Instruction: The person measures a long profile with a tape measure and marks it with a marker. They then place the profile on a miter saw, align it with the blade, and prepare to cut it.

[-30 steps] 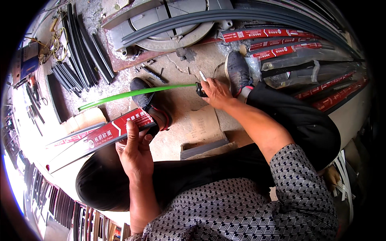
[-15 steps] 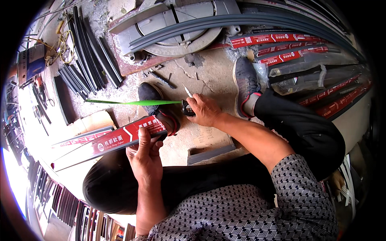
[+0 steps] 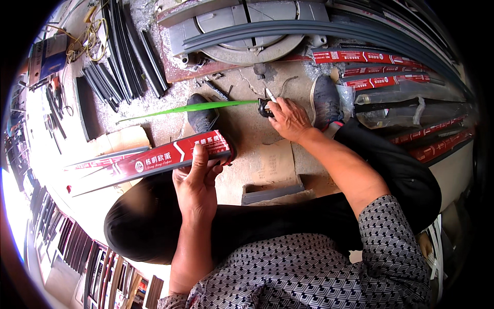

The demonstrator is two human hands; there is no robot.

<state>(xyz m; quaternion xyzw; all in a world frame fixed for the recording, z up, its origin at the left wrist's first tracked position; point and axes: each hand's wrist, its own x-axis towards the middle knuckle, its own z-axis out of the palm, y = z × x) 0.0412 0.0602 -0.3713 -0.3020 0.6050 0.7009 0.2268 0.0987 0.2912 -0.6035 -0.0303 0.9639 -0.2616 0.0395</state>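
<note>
While I crouched over the concrete floor (image 3: 247,129), my left hand (image 3: 198,183) was closed around the near end of a long red-wrapped strip (image 3: 154,159), fingers curled over its top edge and thumb behind. That grip kept it level across my knee, I think so its length could be checked. The strip ran away to the left, past a scrap of cardboard (image 3: 123,140).

My right hand (image 3: 289,117) was closed on the black case of a tape measure (image 3: 264,108), with a pencil (image 3: 270,95) pinched against it and poking up toward the far side. The green tape blade (image 3: 190,108) was pulled out flat to the left, lying just beyond the toe of my left shoe (image 3: 201,116), roughly parallel to the strip. My right shoe (image 3: 325,100) sat just right of that hand.

Farther off stood a round saw table (image 3: 247,31), with dark rubber strips (image 3: 123,56) fanned out to its left and more red-wrapped lengths (image 3: 381,67) stacked on the right. A short grey offcut (image 3: 271,193) lay near my knee.
</note>
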